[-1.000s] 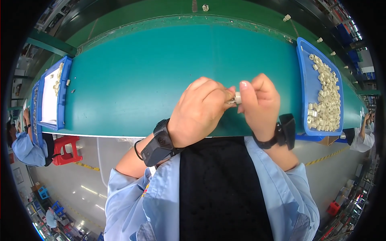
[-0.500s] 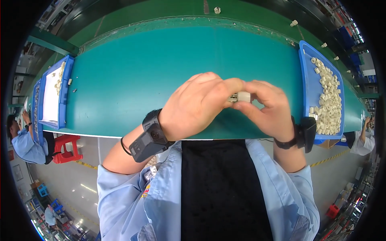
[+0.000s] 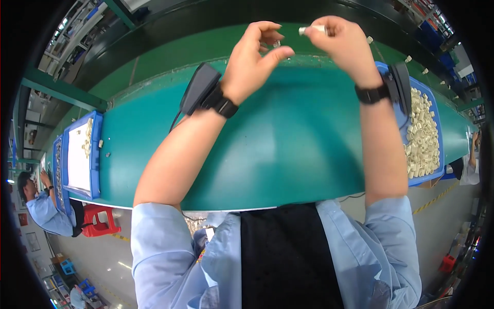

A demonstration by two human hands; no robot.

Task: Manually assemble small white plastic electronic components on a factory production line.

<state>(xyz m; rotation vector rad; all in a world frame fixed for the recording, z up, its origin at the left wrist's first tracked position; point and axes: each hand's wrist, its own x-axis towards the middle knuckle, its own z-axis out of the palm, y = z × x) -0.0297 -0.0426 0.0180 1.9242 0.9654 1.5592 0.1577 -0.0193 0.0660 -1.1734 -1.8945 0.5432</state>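
Head view: my hands have moved from the near side of the green table [image 3: 288, 159] to its far edge and parted, so joint handling of the cream plastic piece [image 3: 303, 31] seems paused. My right hand [image 3: 349, 49] pinches that piece, far and right of centre. My left hand [image 3: 250, 61] is half open, thumb clear of curled fingers; small shiny bit [image 3: 277, 44] there, whether gripped I cannot tell.

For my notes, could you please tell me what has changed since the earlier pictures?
The left hand and right hand have moved forward, away from the body, and apart. The left hand is off the cream piece, which the right hand still holds. The left tray and right tray stayed put.
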